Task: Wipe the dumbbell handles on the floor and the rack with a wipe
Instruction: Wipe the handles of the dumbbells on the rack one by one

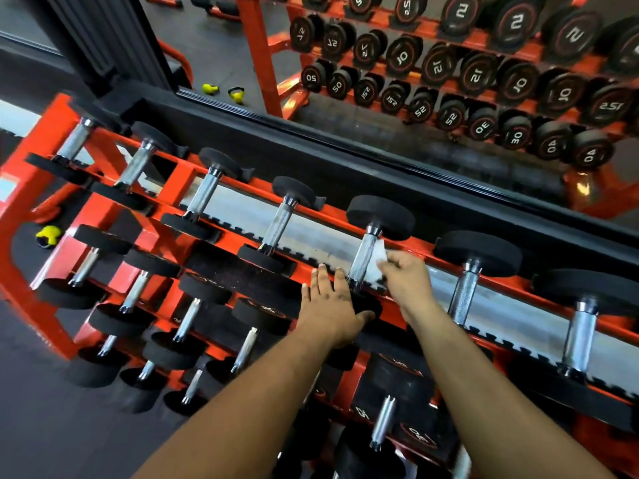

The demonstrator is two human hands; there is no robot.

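1. Right hand [406,276], centre of frame: fingers pinch a white wipe [378,259] and press it against the knurled chrome handle [362,259] of a dumbbell on the top tier.
2. Left hand [332,305]: fingers released and spread, palm flat on that dumbbell's near black head [364,305].
3. Orange rack [24,188] runs from left edge to right edge; several tiers of dumbbells, chrome handles facing up.
4. Upper right: mirror [449,81] reflects numbered dumbbell ends.
5. Yellow kettlebell [48,235] on the floor, left of frame.
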